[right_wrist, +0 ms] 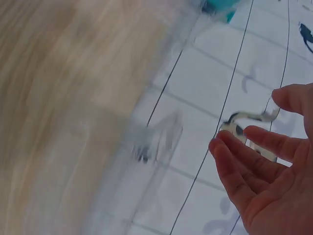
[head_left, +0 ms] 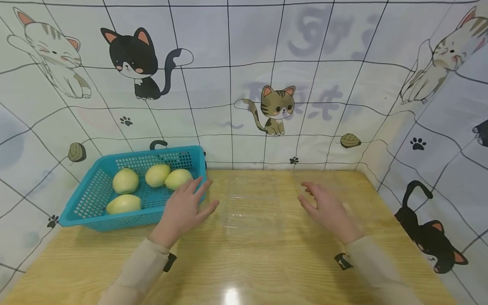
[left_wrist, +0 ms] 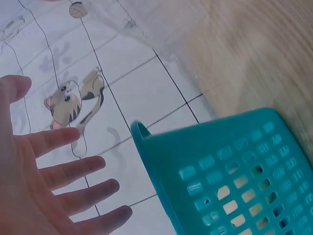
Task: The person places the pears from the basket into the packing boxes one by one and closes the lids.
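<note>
My left hand (head_left: pixel 184 212), fingers spread and holding nothing, hovers by the right end of a blue plastic basket (head_left: pixel 114 224). In the left wrist view the basket's perforated side (left_wrist: pixel 215 161) stands beyond the fingertips. Inside lie several pale yellow-green fruits (head_left: pixel 126 181), one of them (head_left: pixel 178 178) partly behind my left fingers. Over the right part of the table, my right hand (head_left: pixel 328 209) has loosely bent fingers and nothing in its grasp. Beneath and beyond it is a clear plastic box (head_left: pixel 348 207), faintly outlined. Between the hands sits another clear box (head_left: pixel 251 207).
The wooden table (head_left: pixel 244 262) meets a cat-patterned cloth (head_left: pixel 213 84) at the back, which also rises along both sides. The basket fills the table's back left, close to the cloth. Both clear boxes are see-through, their edges showing only as thin reflections.
</note>
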`<state>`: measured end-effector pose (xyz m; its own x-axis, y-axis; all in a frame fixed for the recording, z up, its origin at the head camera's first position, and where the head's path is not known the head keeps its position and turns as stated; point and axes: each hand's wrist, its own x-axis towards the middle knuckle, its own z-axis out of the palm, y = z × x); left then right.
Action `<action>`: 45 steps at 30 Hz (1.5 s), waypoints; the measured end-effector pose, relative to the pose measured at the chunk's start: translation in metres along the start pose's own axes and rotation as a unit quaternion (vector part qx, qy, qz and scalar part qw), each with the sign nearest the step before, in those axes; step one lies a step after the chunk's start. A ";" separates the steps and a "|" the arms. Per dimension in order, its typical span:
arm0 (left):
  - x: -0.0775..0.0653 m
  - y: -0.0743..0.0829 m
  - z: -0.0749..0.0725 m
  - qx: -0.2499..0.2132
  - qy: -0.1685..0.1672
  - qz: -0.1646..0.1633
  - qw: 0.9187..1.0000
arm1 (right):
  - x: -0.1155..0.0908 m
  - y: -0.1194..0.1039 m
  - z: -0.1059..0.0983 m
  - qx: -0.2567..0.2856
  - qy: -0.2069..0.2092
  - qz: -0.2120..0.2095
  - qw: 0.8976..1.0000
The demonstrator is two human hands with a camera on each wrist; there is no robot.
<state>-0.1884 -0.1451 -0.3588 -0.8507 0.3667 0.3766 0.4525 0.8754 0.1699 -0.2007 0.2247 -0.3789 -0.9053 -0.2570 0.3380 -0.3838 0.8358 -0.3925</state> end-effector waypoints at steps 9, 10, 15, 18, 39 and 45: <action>-0.004 0.004 0.010 0.007 0.018 0.016 1.000 | -0.001 -0.024 0.030 0.078 -0.056 0.023 0.995; -0.004 0.003 0.011 0.005 0.023 0.018 1.000 | -0.002 -0.025 0.033 0.082 -0.062 0.026 0.994; -0.007 0.002 0.018 -0.005 0.040 0.027 0.999 | -0.005 -0.027 0.048 0.102 -0.088 0.040 0.990; -0.008 0.003 0.021 -0.008 0.043 0.031 0.999 | -0.008 -0.025 0.056 0.101 -0.097 0.045 0.989; -0.005 0.009 0.026 -0.024 0.041 0.040 0.998 | -0.024 -0.023 0.070 0.155 -0.076 0.070 0.983; -0.005 0.010 0.026 -0.028 0.032 0.034 0.998 | -0.028 -0.020 0.069 0.314 -0.125 0.121 0.933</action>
<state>-0.1867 -0.1294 -0.3823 -0.7990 0.4022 0.4470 0.5248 0.8293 0.1920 -0.1804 0.1812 -0.4397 -0.9631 -0.2693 -0.0051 -0.1224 0.4545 -0.8823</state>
